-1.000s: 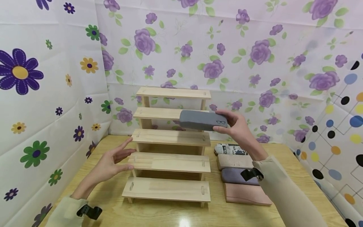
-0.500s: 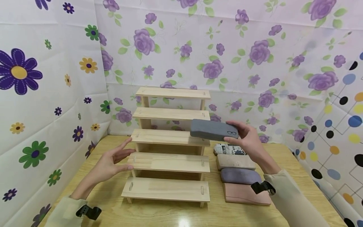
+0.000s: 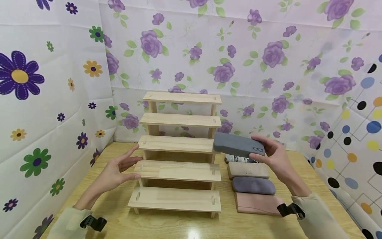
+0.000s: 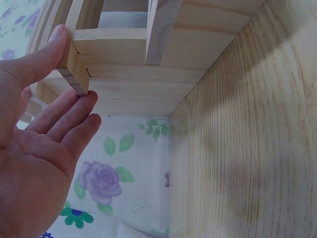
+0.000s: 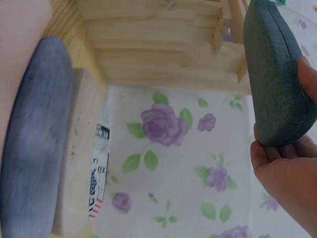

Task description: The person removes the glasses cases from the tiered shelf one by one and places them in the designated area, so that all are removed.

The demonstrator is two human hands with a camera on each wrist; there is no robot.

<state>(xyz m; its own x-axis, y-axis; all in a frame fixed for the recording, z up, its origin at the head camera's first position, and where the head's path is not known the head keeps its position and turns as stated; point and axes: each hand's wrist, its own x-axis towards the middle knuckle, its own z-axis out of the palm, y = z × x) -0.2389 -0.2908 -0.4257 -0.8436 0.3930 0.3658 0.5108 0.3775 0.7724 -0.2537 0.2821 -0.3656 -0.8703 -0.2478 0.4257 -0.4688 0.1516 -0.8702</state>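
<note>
My right hand (image 3: 276, 159) pinches one end of a blue-grey glasses case (image 3: 235, 144), thumb in front and fingers behind. A small spectacles print marks that end. The case is raised at the right of a stepped wooden display rack (image 3: 176, 171), its left end overlapping the third tier in the head view. In the right wrist view, the case (image 5: 272, 74) slants upward, with the thumb on its seam side. My left hand (image 3: 117, 171) holds the rack's left side. Its thumb and fingers span the end of one tier board (image 4: 74, 72) in the left wrist view.
Right of the rack, more glasses cases lie in a row on the wooden table (image 3: 113, 219): newspaper-print (image 3: 240, 159), beige (image 3: 249, 170), purple-grey (image 3: 253, 186) and pink (image 3: 258, 203). Floral cloth (image 3: 185, 43) hangs behind; a dotted cloth (image 3: 355, 159) bounds the right side.
My right hand has carried the blue-grey glasses case right and downward, away from in front of the rack's upper tiers. My left hand has stayed at the rack.
</note>
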